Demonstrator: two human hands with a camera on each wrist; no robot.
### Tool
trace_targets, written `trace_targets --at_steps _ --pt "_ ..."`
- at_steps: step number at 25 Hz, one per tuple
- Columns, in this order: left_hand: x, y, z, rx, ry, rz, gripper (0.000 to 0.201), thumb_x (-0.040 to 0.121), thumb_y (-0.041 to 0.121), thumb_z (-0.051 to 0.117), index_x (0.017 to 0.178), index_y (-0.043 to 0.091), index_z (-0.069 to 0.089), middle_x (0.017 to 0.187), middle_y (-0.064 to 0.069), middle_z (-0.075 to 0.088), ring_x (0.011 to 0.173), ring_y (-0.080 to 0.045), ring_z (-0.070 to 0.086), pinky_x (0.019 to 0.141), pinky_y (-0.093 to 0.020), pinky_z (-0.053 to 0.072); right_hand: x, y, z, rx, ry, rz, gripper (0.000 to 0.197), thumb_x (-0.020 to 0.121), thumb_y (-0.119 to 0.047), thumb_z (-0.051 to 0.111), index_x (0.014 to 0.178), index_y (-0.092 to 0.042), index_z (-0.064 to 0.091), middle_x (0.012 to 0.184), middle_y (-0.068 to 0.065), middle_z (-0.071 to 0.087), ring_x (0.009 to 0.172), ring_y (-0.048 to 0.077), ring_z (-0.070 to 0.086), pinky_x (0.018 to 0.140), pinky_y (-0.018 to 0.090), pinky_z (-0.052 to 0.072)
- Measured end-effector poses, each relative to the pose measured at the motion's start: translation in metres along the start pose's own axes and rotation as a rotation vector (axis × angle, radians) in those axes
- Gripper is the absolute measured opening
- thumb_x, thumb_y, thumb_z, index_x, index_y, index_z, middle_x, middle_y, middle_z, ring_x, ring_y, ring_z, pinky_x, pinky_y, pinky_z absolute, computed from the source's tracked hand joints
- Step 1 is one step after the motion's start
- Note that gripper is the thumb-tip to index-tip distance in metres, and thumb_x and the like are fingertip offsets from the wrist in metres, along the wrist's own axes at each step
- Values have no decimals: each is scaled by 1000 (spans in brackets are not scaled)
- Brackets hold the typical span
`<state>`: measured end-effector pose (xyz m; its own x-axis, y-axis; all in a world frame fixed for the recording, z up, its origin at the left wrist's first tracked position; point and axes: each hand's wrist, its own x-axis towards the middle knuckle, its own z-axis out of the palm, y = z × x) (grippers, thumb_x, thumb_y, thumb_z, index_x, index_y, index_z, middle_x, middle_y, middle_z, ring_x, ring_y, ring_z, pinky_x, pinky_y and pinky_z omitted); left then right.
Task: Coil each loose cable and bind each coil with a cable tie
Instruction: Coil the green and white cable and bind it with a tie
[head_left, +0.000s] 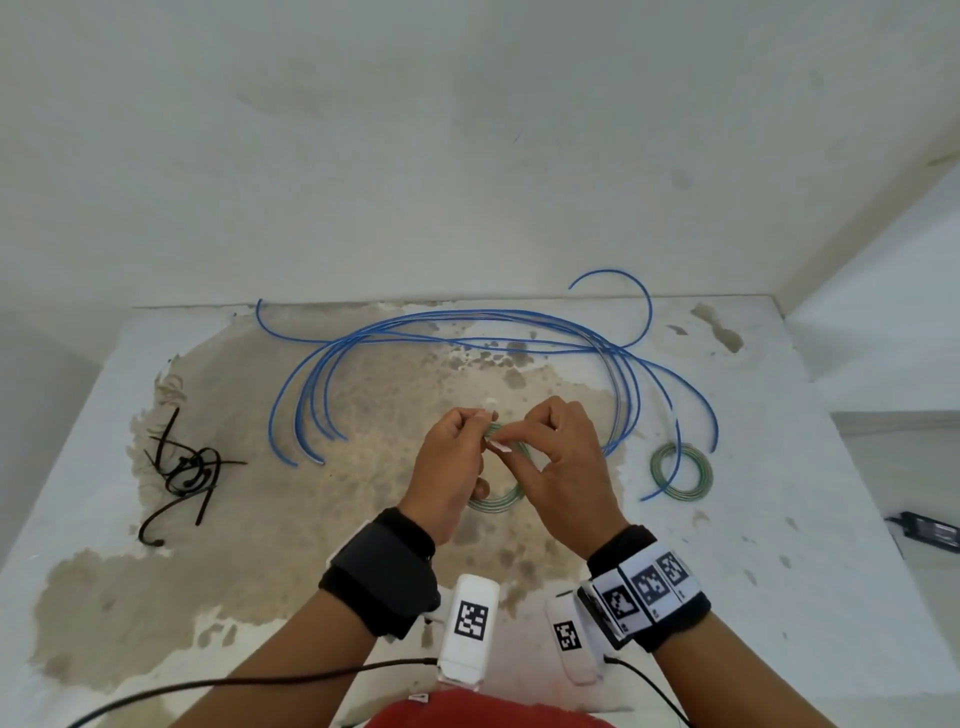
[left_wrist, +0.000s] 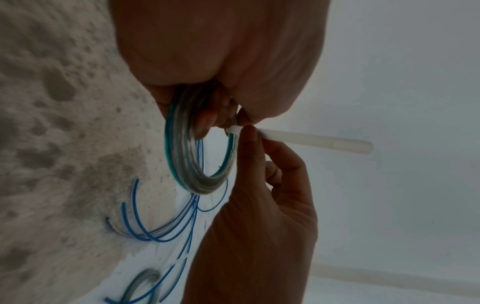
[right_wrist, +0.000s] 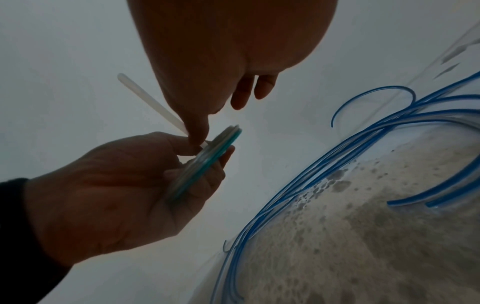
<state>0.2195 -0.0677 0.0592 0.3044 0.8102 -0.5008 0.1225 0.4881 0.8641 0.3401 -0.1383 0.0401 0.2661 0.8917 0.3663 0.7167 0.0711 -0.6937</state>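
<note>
Above the middle of the stained table (head_left: 779, 467) my left hand (head_left: 480, 421) grips a small green-and-clear cable coil (head_left: 498, 501), which hangs below both hands. A white cable tie (head_left: 491, 405) crosses the top of the coil, and my right hand (head_left: 511, 434) pinches it there. In the left wrist view the coil (left_wrist: 192, 164) hangs from my fingers and the tie's free tail (left_wrist: 311, 142) sticks out to the right, with the right fingertips (left_wrist: 249, 133) at its head. From the right wrist the coil (right_wrist: 207, 160) is edge-on and the tie (right_wrist: 150, 100) points up-left.
A long loose blue cable (head_left: 467, 332) sprawls in wide loops over the back of the table. A second green coil (head_left: 681, 472) lies at the right under a blue strand. A black tangle (head_left: 184, 467) lies at the left. A wall stands behind the table.
</note>
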Motion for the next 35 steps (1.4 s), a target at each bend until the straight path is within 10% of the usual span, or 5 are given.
trace_targets --at_steps 10,17,35 --pt "4 5 17 32 -9 30 20 103 26 49 100 12 63 65 2 44 50 -8 36 44 -25 34 -6 -11 -18 237 56 27 20 97 -28 64 110 -21 78 105 -8 69 103 10 63 90 28 51" --pt "-4 6 28 156 33 264 22 101 29 53 86 14 60 69 7 56 53 -8 45 52 -30 39 2 -37 -38 629 67 597 16 99 -26 64 93 -14 73 79 -1 74 61 10 64 52 28 51" --pt "-18 7 24 335 93 566 16 104 24 50 89 20 56 69 7 59 62 -8 52 61 -22 45 20 -53 -55 747 -138 789 22 95 -18 62 76 -11 67 75 2 65 65 12 59 51 27 46"
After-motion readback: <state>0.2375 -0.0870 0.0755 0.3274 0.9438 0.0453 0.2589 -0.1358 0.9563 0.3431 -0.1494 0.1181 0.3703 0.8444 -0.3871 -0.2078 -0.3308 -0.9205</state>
